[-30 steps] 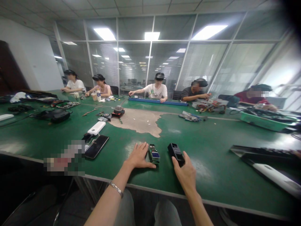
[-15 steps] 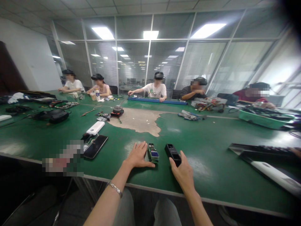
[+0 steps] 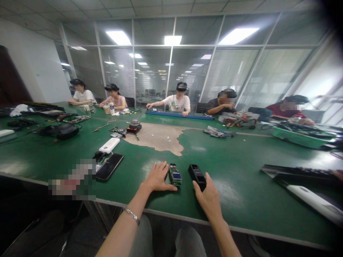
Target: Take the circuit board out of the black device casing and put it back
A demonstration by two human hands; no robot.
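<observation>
A small circuit board with a little screen (image 3: 176,176) lies on the green table (image 3: 241,200) in front of me. My left hand (image 3: 157,178) rests flat just left of the board, fingers stretched out and thumb beside its near end; whether the thumb touches it I cannot tell. To the board's right is a black plastic case (image 3: 196,172), long and box-shaped with cut-outs in its top. My right hand (image 3: 208,192) grips the near end of this case between thumb and fingers. The fingers on its far side are partly hidden.
Left of my hands lie a black phone (image 3: 110,166) and a white power bank (image 3: 109,145). Further back are a black-and-orange device (image 3: 134,126), gloves (image 3: 215,131) and a green basket (image 3: 300,137) of cables. Metal rails (image 3: 294,173) lie at right. Several people sit opposite.
</observation>
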